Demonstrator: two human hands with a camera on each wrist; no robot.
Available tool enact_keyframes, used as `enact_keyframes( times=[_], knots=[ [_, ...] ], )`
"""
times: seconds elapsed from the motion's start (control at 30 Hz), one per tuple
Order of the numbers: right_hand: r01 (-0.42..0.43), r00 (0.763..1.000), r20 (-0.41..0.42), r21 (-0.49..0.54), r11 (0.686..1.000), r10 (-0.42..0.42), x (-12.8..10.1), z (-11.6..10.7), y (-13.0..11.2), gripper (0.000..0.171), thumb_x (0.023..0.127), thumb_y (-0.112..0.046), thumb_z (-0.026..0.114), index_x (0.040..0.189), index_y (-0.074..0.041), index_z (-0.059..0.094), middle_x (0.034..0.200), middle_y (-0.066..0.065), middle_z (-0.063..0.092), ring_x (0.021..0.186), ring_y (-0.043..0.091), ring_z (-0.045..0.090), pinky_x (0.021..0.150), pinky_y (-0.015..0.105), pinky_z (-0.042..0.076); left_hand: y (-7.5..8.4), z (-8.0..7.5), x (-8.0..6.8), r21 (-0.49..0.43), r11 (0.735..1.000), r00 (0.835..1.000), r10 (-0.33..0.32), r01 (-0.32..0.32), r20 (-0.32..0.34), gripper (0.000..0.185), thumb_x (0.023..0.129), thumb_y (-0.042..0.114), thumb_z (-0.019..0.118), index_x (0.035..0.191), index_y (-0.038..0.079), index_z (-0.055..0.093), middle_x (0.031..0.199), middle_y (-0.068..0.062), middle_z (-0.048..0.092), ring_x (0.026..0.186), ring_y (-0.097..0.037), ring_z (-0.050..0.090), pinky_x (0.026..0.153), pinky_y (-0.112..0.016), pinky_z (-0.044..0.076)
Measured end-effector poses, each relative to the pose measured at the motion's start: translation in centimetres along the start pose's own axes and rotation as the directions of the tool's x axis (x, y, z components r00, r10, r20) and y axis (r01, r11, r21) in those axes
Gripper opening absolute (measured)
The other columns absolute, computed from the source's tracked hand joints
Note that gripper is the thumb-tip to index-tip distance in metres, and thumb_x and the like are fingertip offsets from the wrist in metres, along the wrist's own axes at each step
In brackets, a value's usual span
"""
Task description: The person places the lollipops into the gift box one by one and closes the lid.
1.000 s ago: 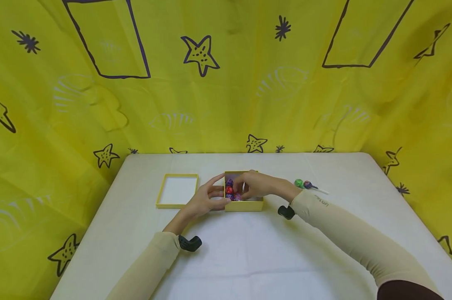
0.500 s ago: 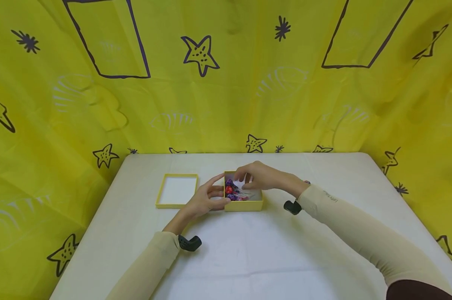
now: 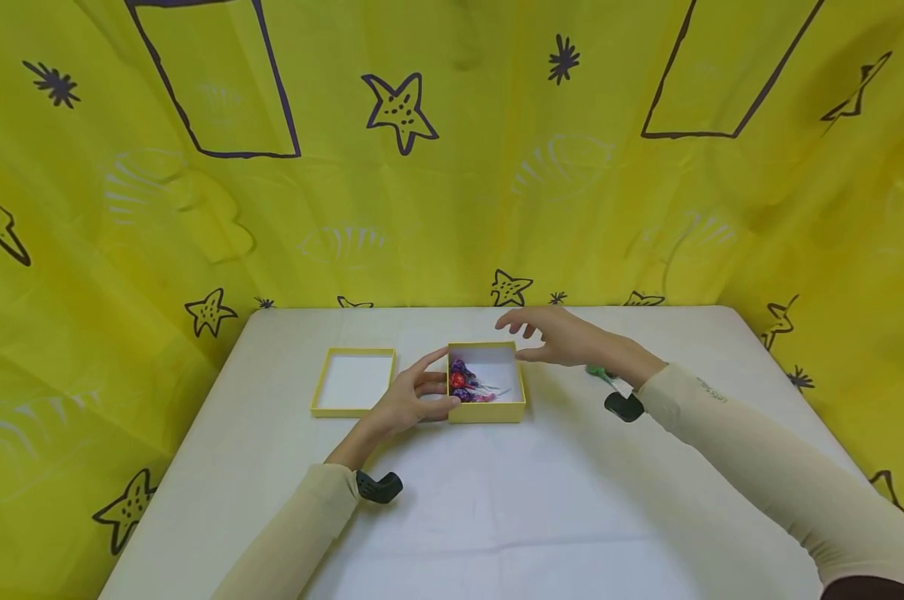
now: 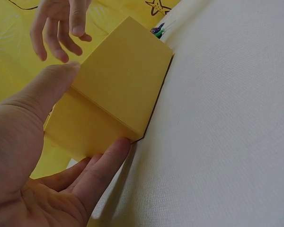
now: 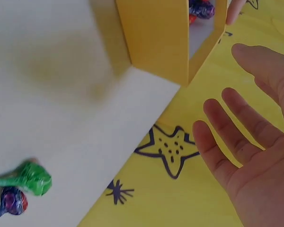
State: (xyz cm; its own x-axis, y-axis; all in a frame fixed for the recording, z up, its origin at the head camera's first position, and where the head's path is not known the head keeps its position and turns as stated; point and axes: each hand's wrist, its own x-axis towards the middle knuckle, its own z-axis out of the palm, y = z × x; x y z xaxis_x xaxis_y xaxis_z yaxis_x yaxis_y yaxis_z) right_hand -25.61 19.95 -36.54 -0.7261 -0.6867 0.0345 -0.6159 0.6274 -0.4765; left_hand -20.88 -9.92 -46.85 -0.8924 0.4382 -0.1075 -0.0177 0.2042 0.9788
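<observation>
Hands: we had our left hand (image 3: 409,403) against the box (image 3: 487,412), thumb and fingers pinching its left wall; our right hand (image 3: 559,336) hung spread and empty above the far right corner.
Box: it sat mid-table (image 3: 496,500), open, holding wrapped lollipops (image 3: 462,383) bunched at its left side.
Lid: it lay just left of the box (image 3: 354,381), apart from it.
Loose lollipops: a green one (image 5: 32,178) and a purple one (image 5: 12,202) lay right of the box, sticks running rightward, mostly behind our right wrist in the head view.
Relation: we judged our right hand nearer them; they lay right of it.
</observation>
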Motion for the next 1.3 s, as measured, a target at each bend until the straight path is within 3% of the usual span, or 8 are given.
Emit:
enact_keyframes(
  times=[0.13, 0.6, 1.03, 1.3],
  knots=[
    [-0.063, 0.998, -0.004, -0.005, 0.998, 0.063, -1.0, -0.6, 0.9, 0.052, 0.092, -0.012, 0.078, 0.141, -0.011, 0.059, 0.127, 0.01, 0.066, 0.113, 0.034, 0.064, 0.091, 0.05, 0.057, -0.1, 0.0, 0.0, 0.023, 1.0, 1.0, 0.006, -0.006, 0.0, 0.089, 0.091, 0.016, 0.08, 0.163, 0.032, 0.029, 0.15, -0.025, 0.047, 0.128, -0.034, 0.056, 0.099, -0.042, 0.055],
    [-0.145, 0.989, -0.039, 0.025, 0.989, 0.146, -4.5, -1.9, 3.9, 0.05, 0.092, -0.009, 0.078, 0.139, -0.009, 0.06, 0.126, 0.011, 0.066, 0.114, 0.033, 0.061, 0.094, 0.056, 0.055, 0.0, 0.0, -0.1, 0.042, 0.999, 1.0, -0.002, 0.003, -0.016, 0.089, 0.089, 0.02, 0.083, 0.161, 0.037, 0.032, 0.15, -0.02, 0.049, 0.128, -0.031, 0.058, 0.101, -0.043, 0.054],
    [-0.151, 0.986, -0.069, 0.001, 0.989, 0.151, -7.0, -2.0, 6.5, 0.047, 0.091, -0.009, 0.079, 0.135, -0.007, 0.063, 0.125, 0.018, 0.068, 0.107, 0.041, 0.064, 0.085, 0.054, 0.057, 0.3, 0.0, -0.3, 0.031, 1.0, 1.0, 0.0, 0.0, -0.001, 0.088, 0.092, 0.018, 0.08, 0.162, 0.033, 0.03, 0.152, -0.023, 0.047, 0.13, -0.034, 0.056, 0.1, -0.043, 0.055],
    [-0.203, 0.976, -0.071, 0.014, 0.979, 0.204, -8.2, -1.8, 7.8, 0.048, 0.091, -0.007, 0.079, 0.136, -0.005, 0.062, 0.124, 0.022, 0.066, 0.108, 0.043, 0.063, 0.086, 0.054, 0.058, 0.4, 0.0, -0.3, 0.02, 1.0, 1.0, 0.001, -0.001, 0.008, 0.088, 0.092, 0.018, 0.08, 0.163, 0.032, 0.029, 0.152, -0.024, 0.046, 0.13, -0.035, 0.056, 0.101, -0.043, 0.054]
  ],
)
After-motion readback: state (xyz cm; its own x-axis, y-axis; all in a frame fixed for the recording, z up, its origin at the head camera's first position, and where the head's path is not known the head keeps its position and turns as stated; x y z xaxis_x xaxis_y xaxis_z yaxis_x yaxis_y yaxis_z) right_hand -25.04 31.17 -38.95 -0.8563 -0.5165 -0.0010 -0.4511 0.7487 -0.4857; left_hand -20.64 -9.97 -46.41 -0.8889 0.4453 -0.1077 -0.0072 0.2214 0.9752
